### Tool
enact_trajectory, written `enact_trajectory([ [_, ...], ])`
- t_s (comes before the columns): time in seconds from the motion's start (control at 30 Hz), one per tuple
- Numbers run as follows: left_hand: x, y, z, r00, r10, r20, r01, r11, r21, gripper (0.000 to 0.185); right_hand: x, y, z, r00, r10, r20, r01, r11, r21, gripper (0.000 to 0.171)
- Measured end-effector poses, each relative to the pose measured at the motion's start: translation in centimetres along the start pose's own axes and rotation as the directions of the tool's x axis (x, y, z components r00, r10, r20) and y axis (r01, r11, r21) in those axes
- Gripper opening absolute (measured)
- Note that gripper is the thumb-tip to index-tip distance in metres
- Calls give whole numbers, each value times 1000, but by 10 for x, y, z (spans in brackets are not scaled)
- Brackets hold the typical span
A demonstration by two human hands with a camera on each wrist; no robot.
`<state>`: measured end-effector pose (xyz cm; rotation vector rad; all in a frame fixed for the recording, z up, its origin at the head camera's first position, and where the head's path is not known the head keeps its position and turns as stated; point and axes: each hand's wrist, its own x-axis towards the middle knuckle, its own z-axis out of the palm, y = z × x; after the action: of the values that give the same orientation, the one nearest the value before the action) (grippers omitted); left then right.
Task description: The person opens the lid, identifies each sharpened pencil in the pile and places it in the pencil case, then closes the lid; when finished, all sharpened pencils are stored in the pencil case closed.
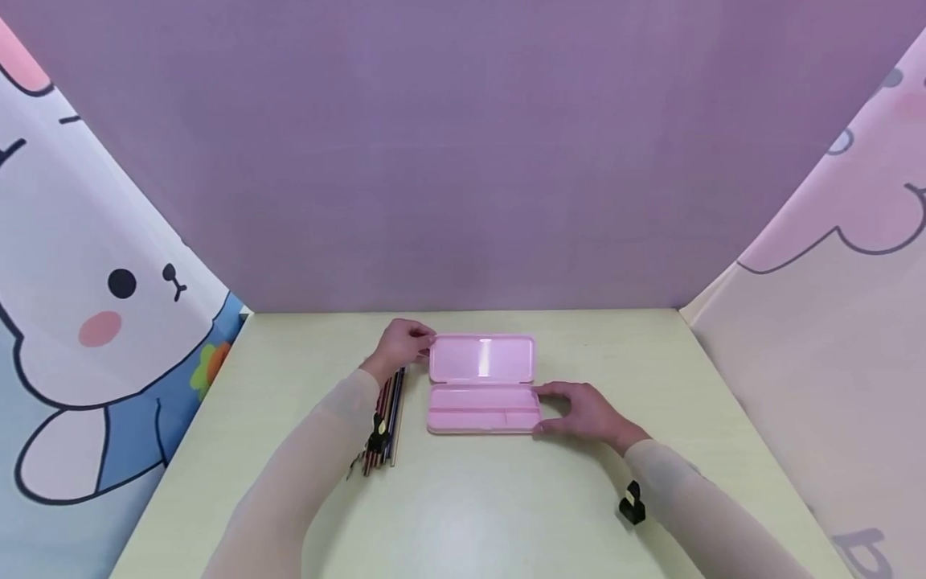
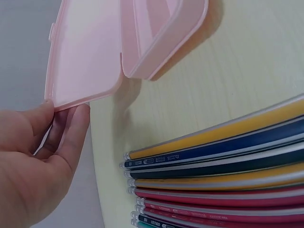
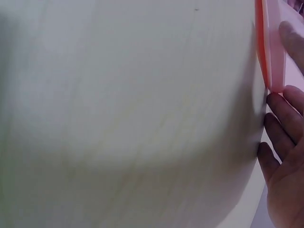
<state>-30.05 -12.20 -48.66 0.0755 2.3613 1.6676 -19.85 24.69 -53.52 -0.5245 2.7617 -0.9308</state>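
Table (image 1: 463, 515): pale, bears pencil case (image 1: 483, 396), lying open near table's far edge, hinge (image 1: 482, 384) running crosswise. Case probably light, thin stiff plastic; smooth, perhaps slippery; hinge likely weak point. Suggested hold: lid (image 1: 456, 359) by corner, base (image 1: 466, 422) by end wall. Pencils (image 2: 213, 172) bunched left of case, apart. Right hand (image 1: 587, 412): thumb and finger spread, gripping base's right end, low over table. Left hand (image 1: 400, 344): narrow pinch on lid's far left corner, wrist above pencils.

Pale glare on the table (image 1: 463, 515), white streak on the pink lid (image 1: 456, 359), soft shadows, right wrist view dim, hazy
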Motion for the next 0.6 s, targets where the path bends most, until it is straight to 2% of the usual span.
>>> enact_trajectory([
  [0.23,0,-2,-1,1000,-29,-12,29,999,-26,20,1,-3,1,1000,12,-14,-13,999,-39,75],
  [0.6,-2,-2,-1,998,-68,-13,67,996,-65,21,4,-7,-1,1000,25,6,-25,998,-53,81],
])
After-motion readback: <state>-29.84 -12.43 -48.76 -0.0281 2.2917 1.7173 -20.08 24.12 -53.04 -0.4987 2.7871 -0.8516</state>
